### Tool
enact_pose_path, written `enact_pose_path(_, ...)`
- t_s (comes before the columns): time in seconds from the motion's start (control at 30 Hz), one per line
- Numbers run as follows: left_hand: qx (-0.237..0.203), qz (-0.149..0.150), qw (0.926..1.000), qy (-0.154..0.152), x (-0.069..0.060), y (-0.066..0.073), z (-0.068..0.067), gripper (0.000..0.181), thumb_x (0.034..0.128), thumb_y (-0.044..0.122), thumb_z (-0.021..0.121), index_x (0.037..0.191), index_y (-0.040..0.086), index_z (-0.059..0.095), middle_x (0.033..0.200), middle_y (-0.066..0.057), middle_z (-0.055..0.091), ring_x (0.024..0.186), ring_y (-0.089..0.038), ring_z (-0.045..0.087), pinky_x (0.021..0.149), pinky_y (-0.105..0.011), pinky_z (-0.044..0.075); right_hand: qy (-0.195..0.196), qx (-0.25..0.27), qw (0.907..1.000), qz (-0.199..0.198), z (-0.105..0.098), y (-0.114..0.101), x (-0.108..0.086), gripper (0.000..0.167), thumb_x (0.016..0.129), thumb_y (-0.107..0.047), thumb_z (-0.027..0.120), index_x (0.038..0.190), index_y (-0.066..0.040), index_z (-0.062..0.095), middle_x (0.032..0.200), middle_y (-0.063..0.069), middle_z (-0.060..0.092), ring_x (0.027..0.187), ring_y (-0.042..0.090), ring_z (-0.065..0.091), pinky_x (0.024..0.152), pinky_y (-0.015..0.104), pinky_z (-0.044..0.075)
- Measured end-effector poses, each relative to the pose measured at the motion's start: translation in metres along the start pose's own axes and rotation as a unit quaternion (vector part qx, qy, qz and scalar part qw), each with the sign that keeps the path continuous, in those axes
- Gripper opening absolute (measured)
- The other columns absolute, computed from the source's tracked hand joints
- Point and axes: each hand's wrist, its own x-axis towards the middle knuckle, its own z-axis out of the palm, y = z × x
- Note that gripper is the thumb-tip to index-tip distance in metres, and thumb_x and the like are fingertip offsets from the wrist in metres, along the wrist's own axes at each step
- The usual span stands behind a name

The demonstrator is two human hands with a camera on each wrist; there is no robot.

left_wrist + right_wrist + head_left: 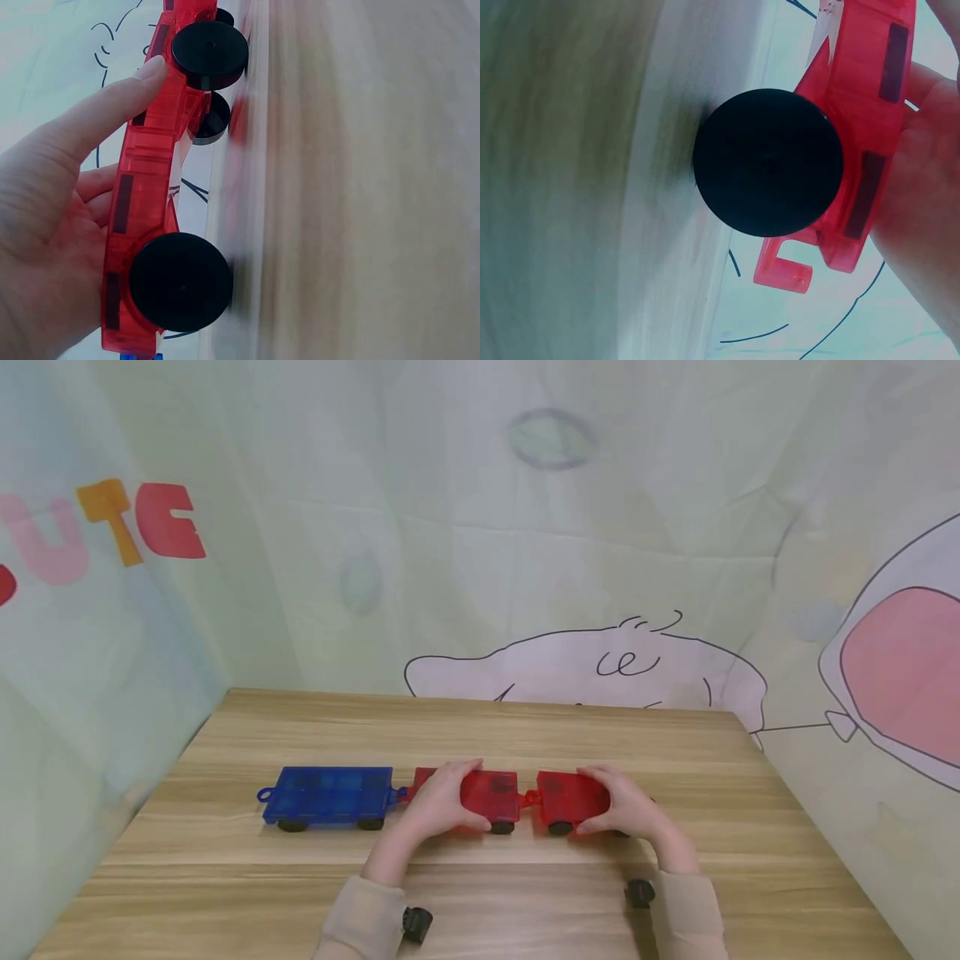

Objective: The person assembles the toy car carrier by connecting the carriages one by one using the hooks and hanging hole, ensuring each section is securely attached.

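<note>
Three see-through toy train cars stand in a row on black wheels. My left hand (437, 802) grips the middle red car (493, 787) from above, thumb on the near side and fingers on the far side. With the same kind of hold, my right hand (628, 806) grips the right red car (561, 789). A ring and hook (531, 798) meet between the two red cars. At the left, untouched, stands a blue car (330, 793); its right coupling reaches the middle car. In the right wrist view, a red hook (787, 274) sticks out at the free end.
The cars stand on a wood-grain table (480, 735). A printed cloth (315, 527) hangs behind it and at both sides. Each wrist wears a band with a small black camera, the left camera (417, 924) and the right camera (640, 893) hanging over the near table.
</note>
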Motion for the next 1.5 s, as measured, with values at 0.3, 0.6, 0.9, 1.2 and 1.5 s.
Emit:
enact_pose_path(0.3, -0.001, -0.009, 1.0000, 0.001, 0.0017, 0.0013, -0.0002, 0.089, 0.0658, 0.025, 0.090, 0.143, 0.009, 0.049, 0.139, -0.014, 0.055, 0.126, -0.032, 0.049, 0.098, -0.057, 0.048, 0.001, 0.001, 1.0000, 0.002, -0.0011, -0.0024, 0.0005, 0.084, 0.068, -0.025, 0.088, 0.138, 0.001, 0.050, 0.138, 0.023, 0.050, 0.123, 0.040, 0.048, 0.100, 0.058, 0.045)
enact_pose_path(0.6, -0.002, -0.007, 1.0000, 0.002, 0.0018, 0.0032, -0.0011, 0.089, 0.0656, 0.025, 0.091, 0.143, 0.010, 0.049, 0.139, -0.013, 0.055, 0.126, -0.032, 0.049, 0.099, -0.057, 0.048, -0.004, -0.001, 1.0000, 0.004, -0.0019, -0.0027, 0.0008, 0.086, 0.067, -0.026, 0.089, 0.139, 0.001, 0.049, 0.139, 0.023, 0.049, 0.125, 0.041, 0.047, 0.101, 0.058, 0.044)
enact_pose_path(0.9, 0.000, -0.012, 0.9999, 0.001, 0.0018, 0.0039, -0.0018, 0.089, 0.0659, 0.025, 0.090, 0.143, 0.010, 0.048, 0.139, -0.014, 0.055, 0.125, -0.032, 0.049, 0.097, -0.057, 0.049, -0.006, 0.002, 1.0000, 0.006, -0.0016, -0.0020, 0.0007, 0.087, 0.068, -0.026, 0.089, 0.140, 0.001, 0.048, 0.141, 0.024, 0.047, 0.128, 0.042, 0.045, 0.102, 0.061, 0.042)
enact_pose_path(1.2, 0.004, -0.015, 0.9999, 0.000, 0.0009, 0.0042, -0.0013, 0.089, 0.0667, 0.026, 0.090, 0.144, 0.010, 0.048, 0.137, -0.014, 0.055, 0.124, -0.032, 0.050, 0.096, -0.056, 0.050, -0.012, 0.004, 0.9998, 0.016, -0.0015, -0.0027, 0.0004, 0.086, 0.070, -0.026, 0.088, 0.141, 0.000, 0.047, 0.143, 0.023, 0.046, 0.128, 0.042, 0.044, 0.102, 0.061, 0.043)
enact_pose_path(1.5, 0.007, -0.010, 0.9999, -0.002, -0.0019, 0.0037, -0.0004, 0.089, 0.0679, 0.026, 0.089, 0.144, 0.010, 0.047, 0.140, -0.015, 0.053, 0.127, -0.033, 0.049, 0.100, -0.058, 0.047, -0.014, -0.001, 0.9996, 0.024, -0.0004, -0.0057, -0.0017, 0.086, 0.070, -0.026, 0.088, 0.141, -0.001, 0.048, 0.143, 0.024, 0.046, 0.128, 0.042, 0.044, 0.101, 0.061, 0.044)
